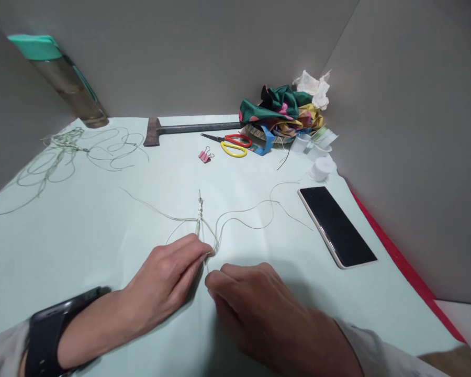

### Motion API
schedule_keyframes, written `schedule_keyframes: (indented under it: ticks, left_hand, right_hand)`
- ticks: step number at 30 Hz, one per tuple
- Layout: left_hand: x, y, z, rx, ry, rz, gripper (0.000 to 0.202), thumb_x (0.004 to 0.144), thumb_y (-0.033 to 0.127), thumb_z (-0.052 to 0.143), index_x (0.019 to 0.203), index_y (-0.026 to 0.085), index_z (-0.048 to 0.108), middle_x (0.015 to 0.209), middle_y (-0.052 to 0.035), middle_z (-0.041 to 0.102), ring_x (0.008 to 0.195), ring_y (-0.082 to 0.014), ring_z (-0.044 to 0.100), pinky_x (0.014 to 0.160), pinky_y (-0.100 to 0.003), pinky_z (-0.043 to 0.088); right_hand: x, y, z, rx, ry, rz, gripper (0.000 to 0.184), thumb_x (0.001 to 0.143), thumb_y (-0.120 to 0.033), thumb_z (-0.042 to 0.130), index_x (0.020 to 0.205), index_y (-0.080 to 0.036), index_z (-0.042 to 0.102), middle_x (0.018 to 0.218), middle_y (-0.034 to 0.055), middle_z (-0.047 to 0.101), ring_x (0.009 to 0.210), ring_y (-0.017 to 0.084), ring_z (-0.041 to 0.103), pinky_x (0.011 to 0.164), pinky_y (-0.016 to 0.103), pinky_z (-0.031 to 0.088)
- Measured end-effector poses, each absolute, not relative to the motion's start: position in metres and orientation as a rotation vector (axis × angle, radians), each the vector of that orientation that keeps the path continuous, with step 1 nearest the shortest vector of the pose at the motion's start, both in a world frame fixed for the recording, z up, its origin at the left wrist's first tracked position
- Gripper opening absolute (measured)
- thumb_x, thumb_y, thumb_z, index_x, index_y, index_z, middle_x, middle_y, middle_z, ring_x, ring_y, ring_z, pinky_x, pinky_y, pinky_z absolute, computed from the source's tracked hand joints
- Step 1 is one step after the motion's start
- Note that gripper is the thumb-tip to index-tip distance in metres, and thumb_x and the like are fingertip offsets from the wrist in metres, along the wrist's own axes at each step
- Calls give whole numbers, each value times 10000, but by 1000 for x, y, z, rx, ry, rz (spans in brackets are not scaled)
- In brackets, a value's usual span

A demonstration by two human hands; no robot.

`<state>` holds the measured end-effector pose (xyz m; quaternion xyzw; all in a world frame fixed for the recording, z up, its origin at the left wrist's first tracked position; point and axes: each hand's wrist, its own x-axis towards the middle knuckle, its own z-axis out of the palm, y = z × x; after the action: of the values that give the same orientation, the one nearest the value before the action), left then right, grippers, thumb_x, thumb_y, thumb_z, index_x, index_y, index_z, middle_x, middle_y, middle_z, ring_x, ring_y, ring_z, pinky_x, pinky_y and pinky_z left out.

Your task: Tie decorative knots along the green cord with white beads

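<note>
Pale green cords (215, 238) run down from a short knotted section (200, 208) that lies in the middle of the table. My left hand (176, 269) pinches the cords below the knots, thumb and forefinger pressed together. Just below and to the right, my right hand (255, 303) is closed, its fingertips at a thin cord end that runs down from the left hand's pinch. Loose cord strands fan out to the left and the right of the knots. The right hand's palm side and part of its grip are hidden.
Behind lie a pink binder clip (205, 155), scissors (231, 144) and a hammer (153, 132). A cord bundle (65, 141) and a bottle (68, 89) are at left. A phone (337, 226), white spool (322, 168) and heaped fabric (282, 110) are at right.
</note>
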<state>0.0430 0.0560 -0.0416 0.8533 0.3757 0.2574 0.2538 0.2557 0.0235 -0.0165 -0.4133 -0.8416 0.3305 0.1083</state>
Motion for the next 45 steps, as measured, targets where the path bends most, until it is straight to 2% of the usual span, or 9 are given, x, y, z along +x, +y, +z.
schedule_keyframes:
  ticks: [5, 10, 14, 18, 24, 28, 32, 40, 45]
  left_hand:
    - [45, 54, -43, 2341, 1006, 686, 297, 1023, 166, 407, 818, 204, 618, 720, 10, 551, 599, -139, 532, 562, -263, 416]
    - [44, 57, -43, 2214, 1044, 640, 351, 1068, 245, 406, 793, 195, 618, 744, 0, 596, 647, -142, 565, 623, -268, 443]
    - [44, 60, -37, 2059, 1113, 638, 369, 1060, 285, 441, 766, 201, 646, 697, 19, 618, 628, -133, 576, 617, -251, 437]
    - [45, 61, -32, 1887, 1171, 655, 378, 1040, 339, 473, 761, 213, 694, 684, 19, 662, 618, -141, 579, 598, -253, 435]
    - [46, 61, -32, 1700, 1203, 686, 389, 1003, 420, 505, 717, 217, 672, 649, 13, 625, 622, -156, 535, 588, -268, 417]
    - [47, 61, -31, 1656, 1212, 680, 398, 992, 441, 509, 683, 215, 616, 627, 16, 563, 605, -155, 481, 561, -269, 391]
    - [47, 62, -30, 1659, 1216, 669, 414, 990, 467, 511, 684, 216, 635, 604, 18, 528, 587, -156, 443, 546, -274, 367]
    - [46, 67, -30, 1676, 1198, 593, 441, 1000, 477, 484, 711, 206, 678, 619, 12, 548, 603, -159, 465, 570, -272, 372]
    - [45, 68, -31, 1703, 1180, 565, 440, 1005, 467, 475, 715, 211, 683, 617, 10, 571, 595, -162, 466, 555, -273, 378]
  right_hand:
    - [259, 41, -4, -1163, -2470, 683, 252, 869, -46, 495, 737, -223, 373, 688, -53, 454, 583, 100, 340, 540, 290, 229]
    - [255, 95, 14, -1150, -2620, 481, 207, 985, -163, 561, 783, -191, 591, 815, 2, 527, 667, 128, 372, 598, 311, 237]
    - [250, 146, 22, -1164, -2644, 255, 177, 1024, -169, 568, 925, -160, 714, 926, 44, 591, 772, 155, 487, 697, 304, 340]
    - [256, 147, 16, -1079, -2440, 159, 230, 1031, -130, 545, 1217, -158, 677, 1162, 91, 623, 930, 185, 581, 822, 325, 453]
    - [264, 80, -26, -837, -2437, 394, 188, 1061, -177, 502, 1031, -162, 687, 899, 46, 654, 830, 178, 594, 722, 301, 481]
    - [257, 71, -53, -821, -2424, 396, 166, 1061, -177, 511, 1060, -154, 675, 863, 34, 648, 788, 170, 550, 696, 295, 453]
    - [254, 83, -55, -796, -2397, 401, 232, 1031, -123, 526, 851, -190, 656, 833, 16, 590, 778, 145, 524, 657, 251, 425]
    - [265, 97, -49, -532, -2399, 396, 331, 966, 59, 418, 953, -177, 649, 1307, 92, 711, 998, 163, 552, 915, 299, 504]
    - [265, 101, -44, -541, -2420, 724, 332, 1024, 15, 398, 954, -204, 638, 1070, 28, 732, 942, 141, 559, 926, 280, 496]
